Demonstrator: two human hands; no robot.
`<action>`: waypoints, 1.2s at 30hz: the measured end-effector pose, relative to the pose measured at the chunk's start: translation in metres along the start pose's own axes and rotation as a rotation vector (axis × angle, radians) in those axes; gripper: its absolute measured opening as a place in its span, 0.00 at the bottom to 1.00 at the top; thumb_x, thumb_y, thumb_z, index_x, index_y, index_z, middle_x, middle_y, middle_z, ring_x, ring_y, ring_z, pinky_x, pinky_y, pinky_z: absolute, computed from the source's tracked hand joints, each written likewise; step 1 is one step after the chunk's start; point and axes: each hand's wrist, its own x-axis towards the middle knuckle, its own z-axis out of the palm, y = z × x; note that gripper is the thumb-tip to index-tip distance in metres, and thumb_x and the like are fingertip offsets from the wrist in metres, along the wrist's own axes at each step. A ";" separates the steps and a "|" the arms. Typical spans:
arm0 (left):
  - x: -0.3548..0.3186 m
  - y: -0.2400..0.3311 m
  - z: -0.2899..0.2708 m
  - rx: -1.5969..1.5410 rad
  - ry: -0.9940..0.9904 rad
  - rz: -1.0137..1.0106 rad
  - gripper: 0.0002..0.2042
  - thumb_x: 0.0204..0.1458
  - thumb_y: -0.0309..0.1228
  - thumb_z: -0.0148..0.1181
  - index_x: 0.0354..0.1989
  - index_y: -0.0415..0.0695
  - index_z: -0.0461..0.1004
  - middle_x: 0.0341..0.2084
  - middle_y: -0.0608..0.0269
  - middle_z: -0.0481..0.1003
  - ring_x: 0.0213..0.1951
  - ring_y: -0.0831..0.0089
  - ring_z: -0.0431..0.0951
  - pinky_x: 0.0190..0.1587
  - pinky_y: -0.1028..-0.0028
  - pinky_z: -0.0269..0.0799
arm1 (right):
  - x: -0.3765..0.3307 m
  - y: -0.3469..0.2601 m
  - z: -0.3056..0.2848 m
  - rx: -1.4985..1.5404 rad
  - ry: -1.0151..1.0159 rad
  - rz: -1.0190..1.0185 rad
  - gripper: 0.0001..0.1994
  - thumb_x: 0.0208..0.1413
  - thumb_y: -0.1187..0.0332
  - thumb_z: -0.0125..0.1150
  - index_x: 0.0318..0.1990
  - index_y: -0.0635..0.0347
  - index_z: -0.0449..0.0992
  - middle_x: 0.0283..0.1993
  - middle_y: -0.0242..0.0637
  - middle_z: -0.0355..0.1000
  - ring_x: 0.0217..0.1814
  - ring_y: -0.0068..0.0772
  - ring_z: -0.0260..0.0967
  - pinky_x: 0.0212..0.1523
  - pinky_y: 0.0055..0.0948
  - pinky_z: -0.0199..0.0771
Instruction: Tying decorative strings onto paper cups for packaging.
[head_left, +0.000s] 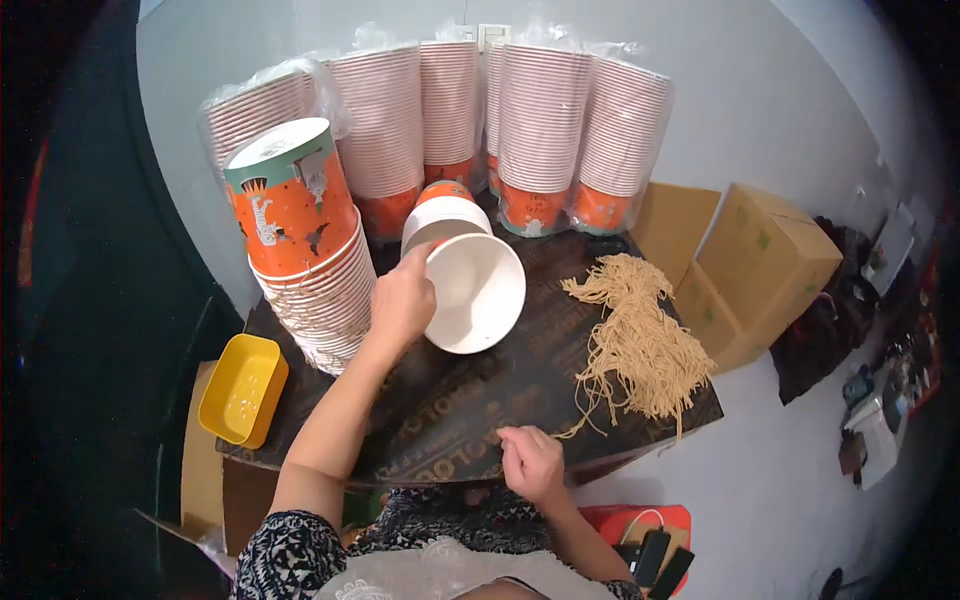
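Note:
My left hand (403,300) grips the rim of a white-lined paper bucket (480,295), tilted so its open mouth faces me. Behind it another paper bucket (440,212) lies on its side, partly hidden. Close to the table's front edge, my right hand (532,463) is closed, fingers curled round what looks like a strand of tan string. That strand runs toward a heap of tan strings (645,345) at the right. Left of my left hand stands a tall stack of nested buckets (318,300), strings hanging along their rims, topped by an upside-down orange and green bucket (295,205).
Several plastic-wrapped stacks of paper buckets (545,120) line the back against the wall. A yellow plastic tray (243,390) sits at the dark table's (450,430) left edge. Open cardboard boxes (760,260) stand beyond the right side. A red stool (680,520) carries dark devices.

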 end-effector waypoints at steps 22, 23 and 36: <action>-0.116 0.004 -0.053 -0.742 0.030 -0.343 0.20 0.49 0.18 0.47 0.51 0.30 0.74 0.34 0.52 0.81 0.37 0.73 0.80 0.42 0.74 0.74 | 0.029 0.006 -0.035 0.318 0.361 0.459 0.08 0.63 0.78 0.49 0.42 0.65 0.77 0.31 0.31 0.72 0.26 0.15 0.63 0.28 0.16 0.63; -0.112 0.007 -0.065 -0.790 -0.050 -0.420 0.19 0.49 0.18 0.46 0.49 0.30 0.75 0.33 0.53 0.81 0.37 0.72 0.80 0.42 0.73 0.74 | 0.028 0.012 -0.045 0.265 0.373 0.479 0.08 0.63 0.77 0.50 0.42 0.65 0.77 0.31 0.30 0.72 0.27 0.15 0.63 0.29 0.16 0.63; -0.078 -0.023 -0.055 -0.962 -0.086 -0.574 0.18 0.62 0.35 0.50 0.53 0.32 0.72 0.31 0.60 0.77 0.26 0.79 0.75 0.25 0.80 0.70 | 0.012 0.038 -0.109 -0.261 -0.056 0.160 0.05 0.48 0.76 0.65 0.32 0.61 0.76 0.31 0.41 0.71 0.38 0.47 0.67 0.41 0.39 0.68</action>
